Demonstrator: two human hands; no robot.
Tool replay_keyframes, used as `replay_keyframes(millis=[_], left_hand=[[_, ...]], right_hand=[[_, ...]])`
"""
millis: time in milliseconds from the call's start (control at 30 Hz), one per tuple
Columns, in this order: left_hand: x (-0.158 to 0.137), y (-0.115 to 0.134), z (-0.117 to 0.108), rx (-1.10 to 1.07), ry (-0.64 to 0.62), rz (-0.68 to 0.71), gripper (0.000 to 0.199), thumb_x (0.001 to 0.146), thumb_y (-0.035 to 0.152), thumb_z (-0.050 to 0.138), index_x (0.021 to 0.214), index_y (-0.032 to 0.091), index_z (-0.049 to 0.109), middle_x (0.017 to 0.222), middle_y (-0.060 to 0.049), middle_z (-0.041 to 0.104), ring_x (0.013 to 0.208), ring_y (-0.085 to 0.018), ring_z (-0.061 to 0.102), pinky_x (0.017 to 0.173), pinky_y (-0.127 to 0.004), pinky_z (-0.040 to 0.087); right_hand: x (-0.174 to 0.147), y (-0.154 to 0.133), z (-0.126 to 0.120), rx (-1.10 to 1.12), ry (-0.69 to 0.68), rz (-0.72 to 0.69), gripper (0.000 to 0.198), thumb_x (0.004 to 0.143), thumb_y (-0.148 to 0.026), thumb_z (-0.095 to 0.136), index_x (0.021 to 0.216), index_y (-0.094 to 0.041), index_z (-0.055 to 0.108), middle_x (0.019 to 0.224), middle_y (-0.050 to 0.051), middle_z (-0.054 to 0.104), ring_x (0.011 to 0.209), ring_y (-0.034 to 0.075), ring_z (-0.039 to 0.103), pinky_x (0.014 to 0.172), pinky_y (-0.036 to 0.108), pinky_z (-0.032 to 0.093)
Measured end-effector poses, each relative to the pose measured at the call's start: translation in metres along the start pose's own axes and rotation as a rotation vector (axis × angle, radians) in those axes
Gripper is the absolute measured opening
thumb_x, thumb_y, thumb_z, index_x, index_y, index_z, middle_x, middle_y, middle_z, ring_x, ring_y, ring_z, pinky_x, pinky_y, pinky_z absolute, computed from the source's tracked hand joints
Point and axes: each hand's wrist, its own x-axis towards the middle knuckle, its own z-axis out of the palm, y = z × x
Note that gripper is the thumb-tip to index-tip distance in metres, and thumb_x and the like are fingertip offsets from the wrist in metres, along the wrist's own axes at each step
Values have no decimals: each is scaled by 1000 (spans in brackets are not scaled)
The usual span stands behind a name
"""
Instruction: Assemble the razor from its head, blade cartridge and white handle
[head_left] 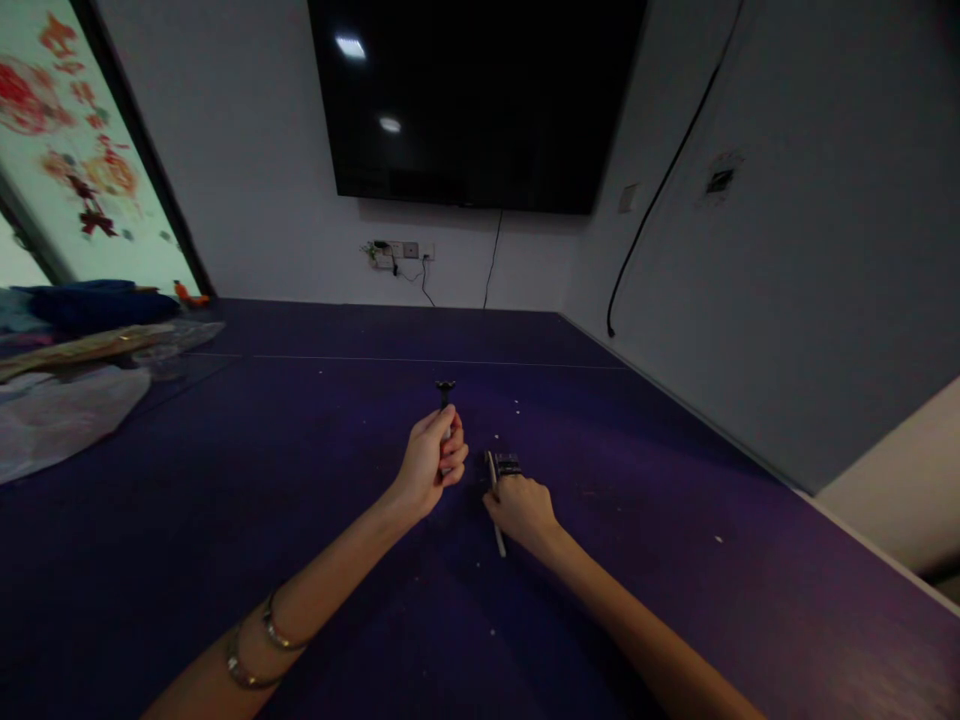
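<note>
Above purple surface [315, 440]: left hand [433, 458] thumb-up, right hand [525, 510] palm-down.

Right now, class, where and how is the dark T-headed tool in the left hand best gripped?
Take the dark T-headed tool by its slim stem, probably from the near side: its wider head sticks out beyond the left hand, whose fingers curl round the narrower part.

The surface [330, 430] is coloured deep purple, sprinkled with white flecks [718, 539] and crossed by a thin pale line [435, 360]. Black is shown on the slim tool [445, 388] and, seemingly, on the small ridged piece [508, 464]. The stick [500, 538] is toned off-white. The pale window [90, 150] is patterned in red and orange.
</note>
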Motion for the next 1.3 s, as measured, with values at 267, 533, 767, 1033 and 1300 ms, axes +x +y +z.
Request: replay_keyframes(millis=[267,533,767,1033,1300], left_hand=[[0,-2,0,9,-2,-7,23,78,35,58,70,17,46,43,11,29,30,-2,21,27,-12,16],[0,-5,-1,21,-2,-7,25,78,37,59,69,17,46,42,11,30,29,-2,22,27,-12,16],[1,-7,-1,20,-10,-8,23,77,35,59,70,17,46,42,11,30,29,-2,21,26,-12,16],[2,-9,0,18,-5,-36,24,77,36,59,69,18,46,42,11,29,29,-2,20,27,-12,15],[0,-11,0,24,-1,-50,24,79,35,58,68,18,46,42,11,29,29,-2,20,27,-12,15]], right_hand=[[-1,0,3,-8,18,-27,34,84,-31,41,85,-12,69,86,16,69,78,28,66,65,33,48],[-2,-3,3,-4,7,-37,39,87,-38,38,87,-13,69,87,16,69,80,27,66,67,33,47],[14,21,-13,29,58,-41,38,88,-39,37,83,-19,69,84,9,68,76,22,65,66,29,45],[39,69,-3,223,115,-170,29,86,-24,45,105,-20,66,101,8,59,94,16,57,81,23,41],[44,73,8,218,89,-218,28,86,-28,47,105,-23,67,99,7,58,95,17,54,84,26,41]])
